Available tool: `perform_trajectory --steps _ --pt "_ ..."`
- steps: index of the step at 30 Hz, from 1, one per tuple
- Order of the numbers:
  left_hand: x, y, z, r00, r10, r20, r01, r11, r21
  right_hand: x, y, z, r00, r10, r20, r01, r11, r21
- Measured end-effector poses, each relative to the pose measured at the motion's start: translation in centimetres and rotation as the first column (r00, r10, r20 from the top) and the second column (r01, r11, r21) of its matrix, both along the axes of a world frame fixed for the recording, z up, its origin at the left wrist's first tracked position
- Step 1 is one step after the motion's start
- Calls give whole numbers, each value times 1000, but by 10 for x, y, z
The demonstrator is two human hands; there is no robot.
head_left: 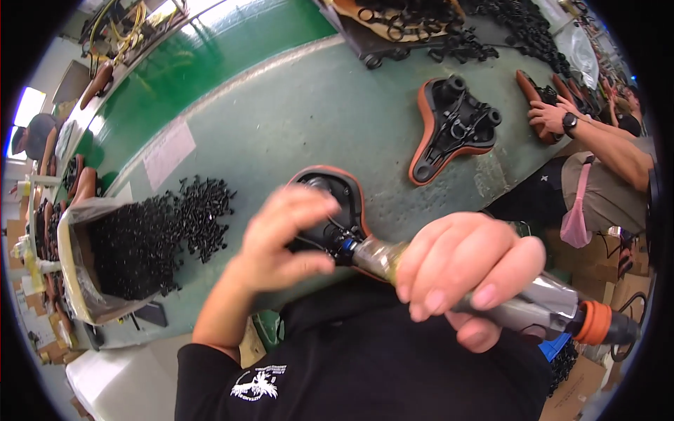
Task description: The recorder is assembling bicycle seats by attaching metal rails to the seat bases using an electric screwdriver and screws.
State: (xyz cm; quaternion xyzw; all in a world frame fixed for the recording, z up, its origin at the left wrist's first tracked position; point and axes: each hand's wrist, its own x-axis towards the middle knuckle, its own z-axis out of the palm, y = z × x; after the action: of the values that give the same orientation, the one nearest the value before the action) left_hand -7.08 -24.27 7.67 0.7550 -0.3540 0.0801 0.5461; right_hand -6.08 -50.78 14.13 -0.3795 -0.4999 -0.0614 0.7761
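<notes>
An upside-down bicycle saddle [357, 193] with a black underside and brown edge lies on the bench close to me. My right hand [470, 274] is wrapped around an electric screwdriver [554, 302] with a clear-grey body and an orange ring near its cord end. Its blue-collared tip points left, at the saddle's underside; whether it touches a screw is hidden. Over the saddle's left side is my left hand [284, 238], slightly blurred, thumb and fingers apart with nothing visible between them. A second upturned saddle [456, 130] rests farther off to the right.
At left, a plastic-lined box [70, 263] spills small black screw-like parts [203, 217] onto the green bench [281, 119]. Black ring-shaped parts [400, 24] are heaped at the far side. Right of me, a co-worker's hands [551, 116] hold a brown saddle [530, 91].
</notes>
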Motion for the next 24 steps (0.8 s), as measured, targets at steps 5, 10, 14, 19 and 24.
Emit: perform_trajectory --steps 5,10,14,19,24 --pt "48 28 -5 997 73 28 -78 874 479 -8 -4 -2 959 -279 -56 274 957 -93" --pt "65 23 -37 968 -54 -245 141 925 353 -6 2 -7 969 -242 -48 233 961 -152" --pt "61 22 -67 979 -77 -189 100 988 116 -6 17 -9 944 -307 -119 280 940 -196" --pt "56 23 -80 969 -66 -236 76 997 31 4 28 -11 935 -281 -217 212 932 -293" --pt "53 10 -65 954 26 -297 -21 1000 20 13 43 -10 933 -296 -206 210 910 -358"
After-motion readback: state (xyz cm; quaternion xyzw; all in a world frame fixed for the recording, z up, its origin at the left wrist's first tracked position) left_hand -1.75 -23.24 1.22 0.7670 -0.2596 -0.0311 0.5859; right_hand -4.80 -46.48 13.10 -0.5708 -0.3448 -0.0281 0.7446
